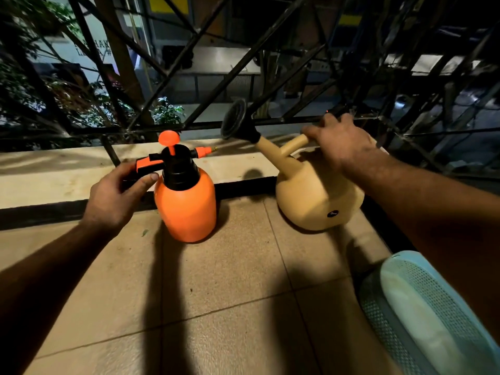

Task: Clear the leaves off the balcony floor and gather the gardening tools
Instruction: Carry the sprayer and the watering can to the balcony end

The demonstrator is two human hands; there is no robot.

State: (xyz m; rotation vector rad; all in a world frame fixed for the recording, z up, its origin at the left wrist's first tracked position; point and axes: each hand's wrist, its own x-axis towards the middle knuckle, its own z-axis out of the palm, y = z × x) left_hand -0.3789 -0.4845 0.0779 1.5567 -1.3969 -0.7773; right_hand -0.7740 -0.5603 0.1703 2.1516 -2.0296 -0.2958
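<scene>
An orange pump sprayer [186,207] with a black cap stands upright on the tiled balcony floor [230,293], close to the ledge. My left hand [116,196] grips its black and orange trigger handle from the left. To the right a beige watering can [311,196] with a black rose on its spout tilts towards me on the floor. My right hand [341,142] grips its top handle. One small green leaf [145,233] lies on the tiles left of the sprayer.
A low pale ledge [62,180] with a black metal railing [189,125] runs along the far side. A light blue perforated basket [422,312] lies at the lower right. Plants and buildings show beyond the railing. My shadow falls across the middle tiles.
</scene>
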